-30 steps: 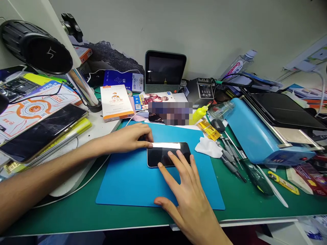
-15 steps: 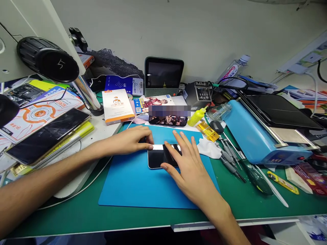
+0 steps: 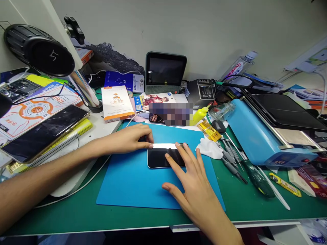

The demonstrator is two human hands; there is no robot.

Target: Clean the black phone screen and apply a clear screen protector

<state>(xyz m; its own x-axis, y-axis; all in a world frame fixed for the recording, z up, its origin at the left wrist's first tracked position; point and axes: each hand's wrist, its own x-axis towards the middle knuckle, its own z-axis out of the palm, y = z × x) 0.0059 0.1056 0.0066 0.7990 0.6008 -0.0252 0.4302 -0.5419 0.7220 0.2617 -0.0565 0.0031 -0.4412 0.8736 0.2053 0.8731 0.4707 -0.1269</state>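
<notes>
So the phone [image 3: 158,158] is face up on the blue mat [image 3: 127,190], long side running across, roughly mid-mat toward the far edge. The left hand [image 3: 134,137] has its thumb on the far left corner with the other fingers curled in beside it; honestly can't tell if it's pinching the edge or just resting there. The right hand [image 3: 200,185] is spread wide, palm down, not wrapped around anything, fingertips over the right half of the glass and thumb out above the mat. Can't tell how hard they're touching, if at all. If you're working a screen like this, I'd let that left thumb be the anchor so the phone doesn't skate on the mat, and go light and even with the right fingertips, using pads rather than nails. I'd also use that bright reflection along the far edge to check for smudges or dust, since the rest of the glass looks too dark to judge. White cloth [image 3: 209,148] is right there past the right fingertips, handy for a wipe.
</notes>
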